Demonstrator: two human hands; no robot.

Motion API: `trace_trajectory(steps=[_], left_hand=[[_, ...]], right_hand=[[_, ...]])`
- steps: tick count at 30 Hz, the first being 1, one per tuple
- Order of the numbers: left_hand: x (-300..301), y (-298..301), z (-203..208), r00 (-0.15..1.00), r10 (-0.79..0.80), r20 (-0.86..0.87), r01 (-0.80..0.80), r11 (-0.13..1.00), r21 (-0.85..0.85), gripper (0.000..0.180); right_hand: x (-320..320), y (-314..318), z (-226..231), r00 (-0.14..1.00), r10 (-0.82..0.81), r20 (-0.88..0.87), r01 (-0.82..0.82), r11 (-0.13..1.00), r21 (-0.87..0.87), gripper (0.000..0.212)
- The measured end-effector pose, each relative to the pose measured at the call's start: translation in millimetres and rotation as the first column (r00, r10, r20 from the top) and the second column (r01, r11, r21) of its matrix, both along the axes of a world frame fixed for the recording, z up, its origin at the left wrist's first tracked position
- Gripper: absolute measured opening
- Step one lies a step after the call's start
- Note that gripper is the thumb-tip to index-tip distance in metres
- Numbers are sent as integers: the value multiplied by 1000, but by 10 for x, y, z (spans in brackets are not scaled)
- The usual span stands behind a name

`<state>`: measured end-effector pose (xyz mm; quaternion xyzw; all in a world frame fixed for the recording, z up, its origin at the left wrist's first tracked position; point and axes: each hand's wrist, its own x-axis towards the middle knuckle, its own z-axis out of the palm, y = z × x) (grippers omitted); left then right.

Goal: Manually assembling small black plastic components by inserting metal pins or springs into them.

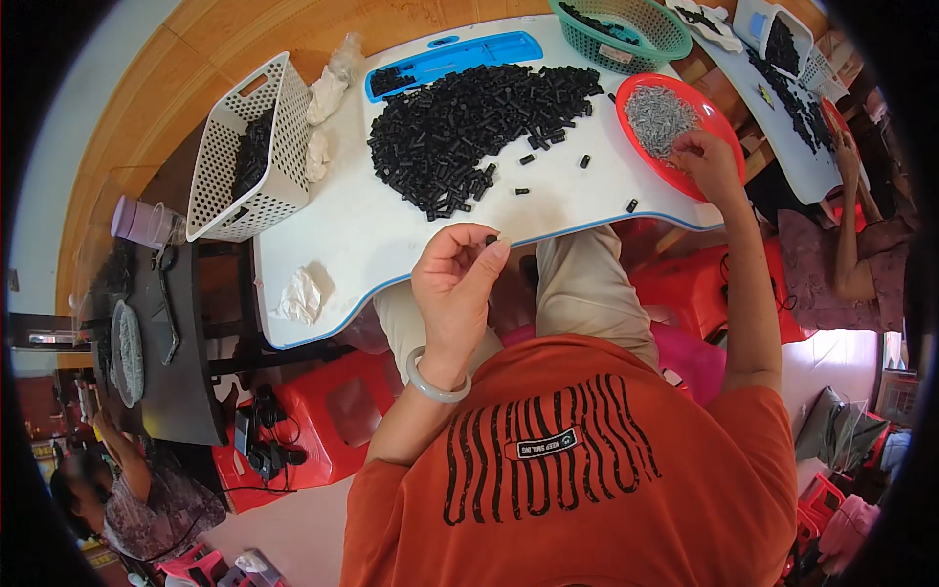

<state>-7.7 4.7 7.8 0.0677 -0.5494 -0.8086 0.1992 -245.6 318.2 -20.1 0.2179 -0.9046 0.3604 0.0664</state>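
My left hand, with a pale bangle on its wrist, is raised in front of the table's near edge. Its thumb and forefinger pinch a small black plastic piece. My right hand reaches over the red bowl, its fingers bent together at the small grey metal parts inside. Whether a part is between those fingertips is too small to tell. A large heap of short black plastic pieces covers the middle of the white table, with several loose ones on its right side.
Behind the heap lies a blue tray. A green basket with black pieces stands beyond the bowl. At the left are a white perforated basket and crumpled plastic. Other people work at both sides; red stools flank me.
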Motion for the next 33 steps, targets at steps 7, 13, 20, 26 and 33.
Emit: trace_trajectory(steps=[7, 13, 20, 26, 33], left_hand=[[51, 45, 20, 999, -30, 24, 29, 999, 33, 13], [27, 34, 70, 999, -43, 15, 43, 999, 24, 13], [23, 0, 33, 1000, -10, 13, 10, 1000, 11, 13], [10, 28, -13, 1000, -9, 26, 9, 1000, 17, 13], [-1, 62, -39, 999, -19, 37, 18, 1000, 7, 13]], right_hand=[[102, -231, 241, 930, 88, 357, 101, 872, -479, 12], [-74, -165, -84, 1000, 14, -7, -15, 982, -187, 15], [-81, -50, 138, 937, 114, 332, 46, 898, -437, 11], [75, -19, 140, 992, 45, 117, -69, 974, 215, 7], [101, -116, 150, 993, 29, 110, -53, 973, 225, 11]])
